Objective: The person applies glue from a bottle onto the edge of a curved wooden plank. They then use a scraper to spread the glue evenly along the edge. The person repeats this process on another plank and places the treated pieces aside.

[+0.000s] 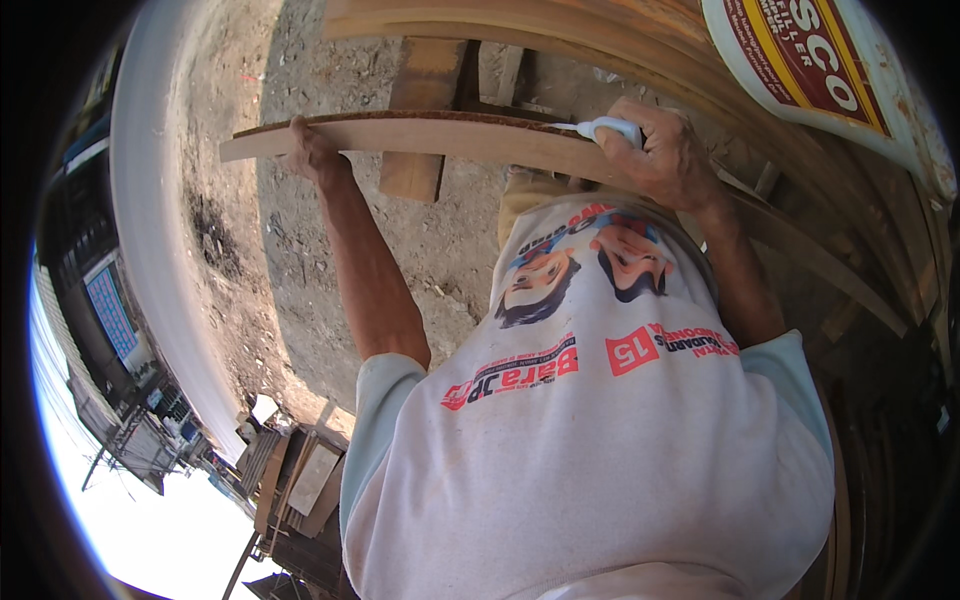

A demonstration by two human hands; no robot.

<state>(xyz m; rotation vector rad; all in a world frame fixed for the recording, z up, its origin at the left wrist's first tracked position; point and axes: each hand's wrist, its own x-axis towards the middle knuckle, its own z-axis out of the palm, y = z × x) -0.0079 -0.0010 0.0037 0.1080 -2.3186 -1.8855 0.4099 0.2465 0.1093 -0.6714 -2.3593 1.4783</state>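
Note:
A long, narrow wooden board (pixel 470 142) stretches across in front of me, its dark rough edge facing up. Near its left end, my left hand (pixel 312 152) grips it with the fingers wrapped round. My right hand (pixel 668 158) closes on a small white squeeze bottle (pixel 618 130) with a thin nozzle. That nozzle tip points left, right at the board's upper edge; whether it touches the wood or lets anything out is too small to tell. Part of the bottle is hidden inside the right hand.
At the upper right is a large white bucket (pixel 905 140) with a brown and yellow label, beside long stacked timbers (pixel 620 50). A short plank (pixel 412 178) lies beneath the board on rough ground (pixel 330 240). Scrap wood (pixel 305 480) is piled at the lower left.

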